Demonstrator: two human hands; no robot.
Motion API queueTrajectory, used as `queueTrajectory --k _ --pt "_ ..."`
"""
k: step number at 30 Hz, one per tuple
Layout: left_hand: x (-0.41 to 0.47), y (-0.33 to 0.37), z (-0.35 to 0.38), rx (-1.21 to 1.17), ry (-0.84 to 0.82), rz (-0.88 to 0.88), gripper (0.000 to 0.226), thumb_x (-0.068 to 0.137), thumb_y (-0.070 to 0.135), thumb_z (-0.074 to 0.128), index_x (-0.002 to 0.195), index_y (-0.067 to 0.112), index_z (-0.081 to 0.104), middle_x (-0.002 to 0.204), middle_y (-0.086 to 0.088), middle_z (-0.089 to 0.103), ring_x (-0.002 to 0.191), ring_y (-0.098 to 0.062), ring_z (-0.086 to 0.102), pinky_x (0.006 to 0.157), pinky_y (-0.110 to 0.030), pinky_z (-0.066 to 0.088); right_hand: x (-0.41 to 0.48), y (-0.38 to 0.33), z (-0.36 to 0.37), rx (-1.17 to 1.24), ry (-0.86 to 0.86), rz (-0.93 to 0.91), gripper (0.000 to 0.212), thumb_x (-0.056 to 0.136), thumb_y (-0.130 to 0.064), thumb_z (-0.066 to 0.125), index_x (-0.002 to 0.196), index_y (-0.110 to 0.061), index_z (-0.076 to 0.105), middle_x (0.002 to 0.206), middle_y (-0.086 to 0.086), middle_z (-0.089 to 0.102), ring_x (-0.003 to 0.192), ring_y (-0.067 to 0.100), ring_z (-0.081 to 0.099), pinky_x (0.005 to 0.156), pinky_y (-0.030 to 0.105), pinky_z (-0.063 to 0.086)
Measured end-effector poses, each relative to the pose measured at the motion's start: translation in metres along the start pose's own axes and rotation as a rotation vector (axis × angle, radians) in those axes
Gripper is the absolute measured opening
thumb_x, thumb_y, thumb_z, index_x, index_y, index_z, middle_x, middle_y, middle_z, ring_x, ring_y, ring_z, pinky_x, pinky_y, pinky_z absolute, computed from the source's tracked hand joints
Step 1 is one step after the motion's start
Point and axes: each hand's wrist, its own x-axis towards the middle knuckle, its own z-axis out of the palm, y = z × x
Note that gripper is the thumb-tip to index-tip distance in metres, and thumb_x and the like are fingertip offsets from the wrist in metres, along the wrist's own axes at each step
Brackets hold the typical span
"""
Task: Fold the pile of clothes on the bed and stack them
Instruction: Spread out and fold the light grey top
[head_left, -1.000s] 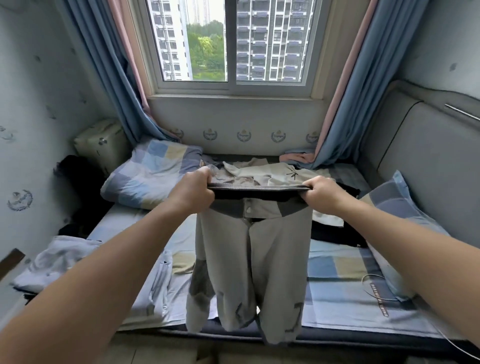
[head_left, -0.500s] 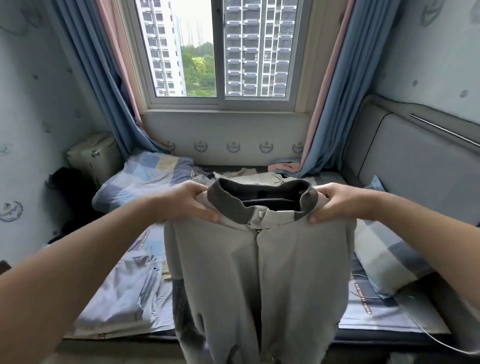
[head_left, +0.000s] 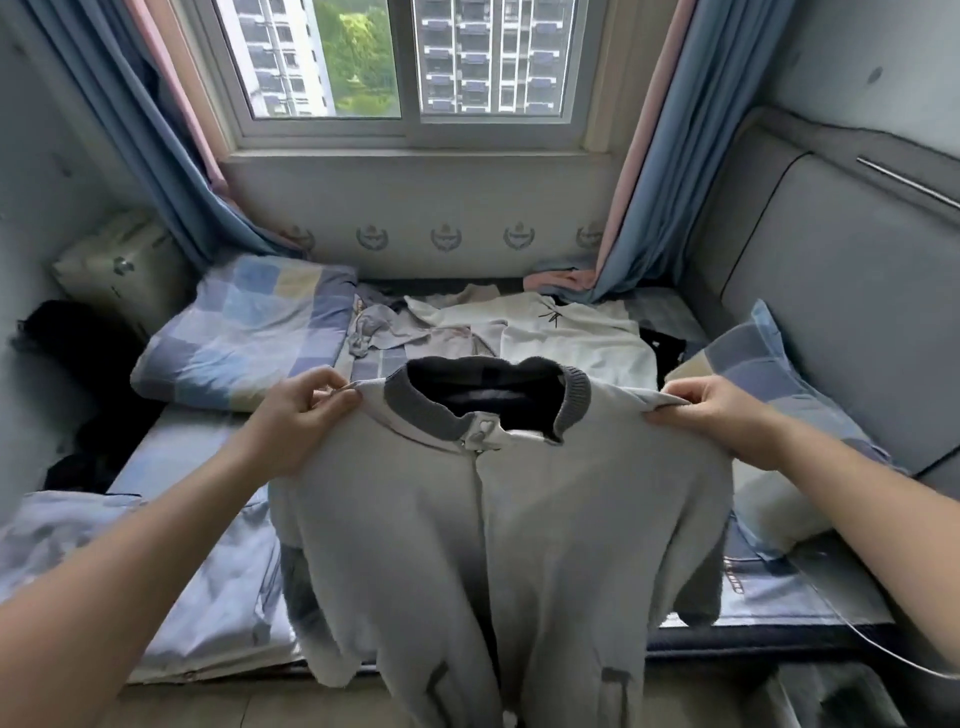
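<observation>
The bed (head_left: 176, 441) spans the scene from left to right, and we stand at its near edge. We hold a grey jacket (head_left: 519, 545) spread over the bed's near half, its closed front facing us and its lower part hanging past the near edge. The pile (head_left: 519, 327) lies at the far end. Our left hand (head_left: 304, 415) pinches the jacket's left shoulder, and our right hand (head_left: 711, 410) grips the right shoulder.
</observation>
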Motion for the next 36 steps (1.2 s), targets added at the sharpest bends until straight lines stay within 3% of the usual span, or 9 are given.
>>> queueTrajectory --k 5,10,12,14,18,24,28,32,36 --pt "0.124 -0.041 0.008 0.159 0.048 0.020 0.016 0.097 0.032 0.065 0.084 0.024 0.063 0.069 -0.011 0.059 0.062 -0.022 0.048 0.059 -0.027 0.038 0.124 -0.014 -0.004 0.141 0.184 0.082 0.029 0.090 -0.021 0.073 0.101 0.005 0.068 0.083 0.011 0.067 0.073 0.020 0.062 0.059 0.025 0.054" --pt "0.313 -0.109 0.057 0.317 0.135 -0.010 0.020 0.101 0.035 0.055 0.099 0.015 0.057 0.086 -0.005 0.062 0.082 -0.030 0.054 0.073 -0.042 0.043 0.328 -0.019 0.001 -0.026 0.470 0.105 0.015 0.091 -0.018 0.073 0.100 -0.006 0.073 0.083 0.004 0.068 0.076 0.016 0.058 0.061 0.021 0.047" --pt "0.394 -0.153 0.089 0.375 0.164 -0.063 0.022 0.101 0.033 0.053 0.107 0.013 0.058 0.103 -0.013 0.062 0.097 -0.034 0.055 0.080 -0.041 0.043 0.423 -0.009 0.009 -0.113 0.610 0.167 0.019 0.090 -0.018 0.068 0.109 -0.013 0.071 0.105 0.009 0.071 0.096 0.021 0.063 0.079 0.026 0.051" --pt "0.451 -0.210 0.128 0.483 0.181 -0.150 0.031 0.101 0.036 0.052 0.123 0.015 0.057 0.131 -0.016 0.053 0.122 -0.038 0.047 0.097 -0.046 0.041 0.506 0.017 0.032 -0.263 0.680 0.270 0.043 0.090 -0.022 0.061 0.133 -0.020 0.057 0.138 0.012 0.057 0.127 0.032 0.051 0.104 0.039 0.043" --pt "0.453 -0.331 0.215 0.561 -0.081 -0.265 0.051 0.100 0.047 0.051 0.144 0.023 0.046 0.163 -0.009 0.024 0.147 -0.033 0.022 0.116 -0.047 0.026 0.585 0.110 0.121 -0.382 0.410 0.403 0.080 0.091 -0.038 0.062 0.158 -0.024 0.021 0.161 0.009 0.025 0.146 0.037 0.026 0.118 0.052 0.026" --pt "0.334 -0.442 0.296 0.533 -0.459 -0.255 0.060 0.097 0.054 0.054 0.150 0.032 0.039 0.165 0.000 0.023 0.150 -0.025 0.018 0.118 -0.042 0.026 0.547 0.273 0.221 -0.478 0.063 0.484 0.092 0.081 -0.059 0.064 0.157 -0.037 0.018 0.162 -0.006 0.029 0.147 0.029 0.032 0.114 0.053 0.034" --pt "0.253 -0.483 0.329 0.545 -0.665 -0.264 0.066 0.090 0.056 0.062 0.148 0.034 0.038 0.164 0.001 0.023 0.149 -0.021 0.018 0.116 -0.041 0.029 0.494 0.331 0.247 -0.539 -0.159 0.563 0.085 0.092 -0.048 0.064 0.159 -0.034 0.014 0.165 -0.007 0.022 0.149 0.026 0.025 0.116 0.050 0.032" --pt "0.181 -0.519 0.354 0.631 -0.771 -0.237 0.074 0.076 0.053 0.074 0.141 0.033 0.044 0.160 -0.003 0.029 0.145 -0.028 0.028 0.110 -0.045 0.036 0.451 0.388 0.261 -0.697 -0.327 0.543 0.090 0.087 -0.050 0.068 0.158 -0.037 0.013 0.166 -0.011 0.017 0.152 0.020 0.016 0.116 0.046 0.028" --pt "0.129 -0.549 0.369 0.772 -0.781 -0.220 0.098 0.063 0.050 0.085 0.147 0.036 0.036 0.163 -0.003 0.022 0.143 -0.035 0.029 0.107 -0.053 0.035 0.431 0.449 0.274 -0.905 -0.547 0.486 0.108 0.080 -0.057 0.072 0.154 -0.047 -0.007 0.164 -0.016 -0.015 0.153 0.021 -0.013 0.114 0.068 0.018"
